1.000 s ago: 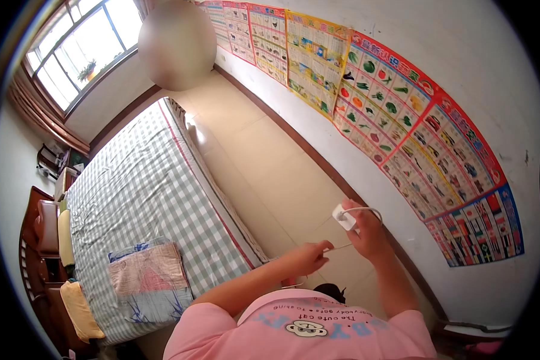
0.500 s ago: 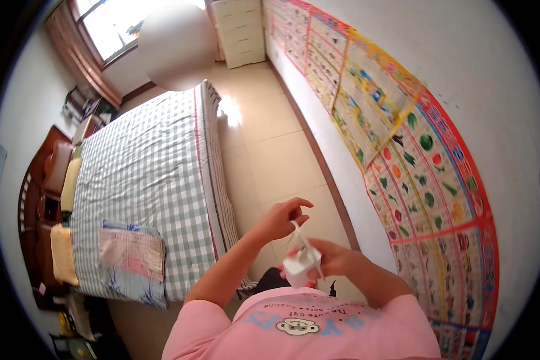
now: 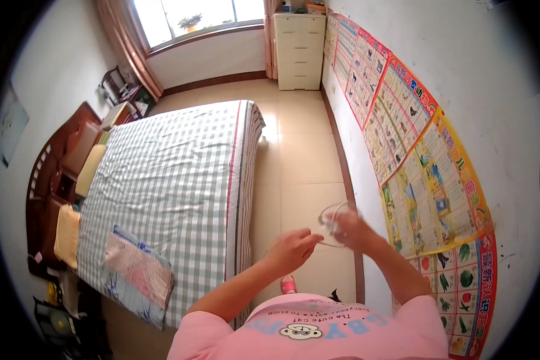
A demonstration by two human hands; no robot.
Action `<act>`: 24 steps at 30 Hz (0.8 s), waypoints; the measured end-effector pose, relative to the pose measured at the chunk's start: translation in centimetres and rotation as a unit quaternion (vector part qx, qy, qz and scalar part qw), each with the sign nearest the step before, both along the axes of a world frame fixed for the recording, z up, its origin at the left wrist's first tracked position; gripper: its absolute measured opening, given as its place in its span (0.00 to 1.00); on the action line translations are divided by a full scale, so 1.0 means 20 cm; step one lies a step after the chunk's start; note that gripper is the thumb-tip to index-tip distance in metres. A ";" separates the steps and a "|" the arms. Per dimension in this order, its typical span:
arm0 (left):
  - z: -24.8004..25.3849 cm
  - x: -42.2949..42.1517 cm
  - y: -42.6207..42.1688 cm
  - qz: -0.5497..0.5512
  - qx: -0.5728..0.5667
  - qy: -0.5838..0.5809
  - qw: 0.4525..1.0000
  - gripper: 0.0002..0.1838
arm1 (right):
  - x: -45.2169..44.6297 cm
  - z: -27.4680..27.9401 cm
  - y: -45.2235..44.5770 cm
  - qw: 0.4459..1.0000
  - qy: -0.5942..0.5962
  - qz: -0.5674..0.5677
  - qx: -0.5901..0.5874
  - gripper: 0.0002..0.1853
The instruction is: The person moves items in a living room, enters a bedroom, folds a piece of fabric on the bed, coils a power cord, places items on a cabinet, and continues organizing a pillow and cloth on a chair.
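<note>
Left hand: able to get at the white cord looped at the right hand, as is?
Likely yes. The left hand is close beside the right hand, its fingertips apparently on the white cord; nothing visible stands between them. Blur hides the exact grip.

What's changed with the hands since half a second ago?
The right hand moved forward, away from the pink printed shirt, keeping the thin white cable and blurred white plastic block. The left hand drew slightly back toward the shirt. The folded pink-and-blue cloth stays on the green-and-white checked bed.
</note>
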State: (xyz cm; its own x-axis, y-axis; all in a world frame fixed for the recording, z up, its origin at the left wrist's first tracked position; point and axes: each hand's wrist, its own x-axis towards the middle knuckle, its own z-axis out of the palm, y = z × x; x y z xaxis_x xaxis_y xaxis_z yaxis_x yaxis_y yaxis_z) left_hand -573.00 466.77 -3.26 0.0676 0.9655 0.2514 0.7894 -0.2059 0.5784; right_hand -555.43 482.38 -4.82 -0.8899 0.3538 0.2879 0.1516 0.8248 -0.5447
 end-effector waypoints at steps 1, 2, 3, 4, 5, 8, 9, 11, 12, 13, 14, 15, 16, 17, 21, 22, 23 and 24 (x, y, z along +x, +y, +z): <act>0.03 -0.08 0.15 -0.005 0.029 -0.001 1.000 0.11 | -0.05 -0.01 0.03 0.993 -0.069 0.018 -0.092 0.20; 0.06 -0.15 0.32 -0.010 0.062 -0.002 0.998 0.11 | -0.11 0.00 0.08 0.976 -0.117 0.051 -0.175 0.20; 0.07 -0.22 0.49 -0.028 0.088 -0.019 0.996 0.12 | -0.17 0.02 0.13 0.950 -0.166 0.073 -0.253 0.20; 0.05 -0.29 0.66 -0.034 0.093 -0.016 0.995 0.12 | -0.23 0.06 0.18 0.919 -0.195 0.110 -0.324 0.21; 0.00 -0.36 0.84 -0.043 0.071 -0.076 0.994 0.13 | -0.28 0.12 0.25 0.908 -0.189 0.141 -0.345 0.22; -0.09 -0.53 1.28 -0.053 -0.028 -0.129 0.990 0.14 | -0.39 0.12 0.58 0.880 -0.083 0.227 -0.410 0.26; -0.13 -0.55 1.40 -0.052 -0.093 -0.244 0.964 0.12 | -0.42 0.04 0.72 0.842 -0.024 0.226 -0.488 0.28; -0.29 -0.60 1.67 -0.045 -0.142 -0.424 0.893 0.10 | -0.54 0.07 1.04 0.828 0.070 0.194 -0.522 0.28; -0.40 -0.64 1.79 -0.050 -0.161 -0.512 0.842 0.10 | -0.60 0.09 1.22 0.803 0.159 0.154 -0.553 0.29; -0.40 -0.66 1.89 -0.013 -0.174 -0.418 0.892 0.09 | -0.68 0.09 1.41 0.794 0.205 0.139 -0.555 0.30; -0.37 -0.69 1.99 0.025 -0.186 -0.318 0.929 0.09 | -0.77 0.18 1.61 0.860 0.193 0.087 -0.465 0.26; -0.34 -0.72 2.09 0.041 -0.202 -0.328 0.922 0.09 | -0.88 0.23 1.79 0.902 0.217 0.018 -0.373 0.25; -0.31 -0.75 2.18 0.057 -0.220 -0.340 0.913 0.10 | -0.98 0.25 1.94 0.930 0.236 -0.054 -0.277 0.25; -0.27 -0.80 2.27 0.061 -0.218 -0.303 0.926 0.10 | -1.08 0.26 2.12 0.930 0.233 -0.052 -0.281 0.25; -0.15 -1.09 2.64 0.122 -0.129 -0.200 0.964 0.07 | -1.49 0.14 2.74 0.990 0.132 0.023 -0.050 0.23; -0.13 -1.22 2.72 0.134 -0.109 -0.098 0.980 0.07 | -1.59 0.12 2.85 0.991 0.108 0.074 -0.008 0.24; -0.11 -1.35 2.81 0.144 -0.090 0.009 0.985 0.06 | -1.68 0.11 2.94 0.994 0.020 0.094 -0.051 0.25; -0.08 -1.50 2.93 0.137 -0.051 0.038 0.989 0.06 | -1.78 0.05 3.04 0.989 -0.044 0.108 -0.086 0.24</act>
State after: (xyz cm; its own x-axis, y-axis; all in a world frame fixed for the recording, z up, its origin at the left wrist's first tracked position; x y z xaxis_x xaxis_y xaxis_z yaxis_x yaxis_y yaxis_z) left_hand -603.09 525.35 -4.81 -0.1846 0.9702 0.1570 0.8496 0.0772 0.5218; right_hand -591.01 543.23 -3.86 -0.9692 0.1892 0.1576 0.0348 0.7388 -0.6731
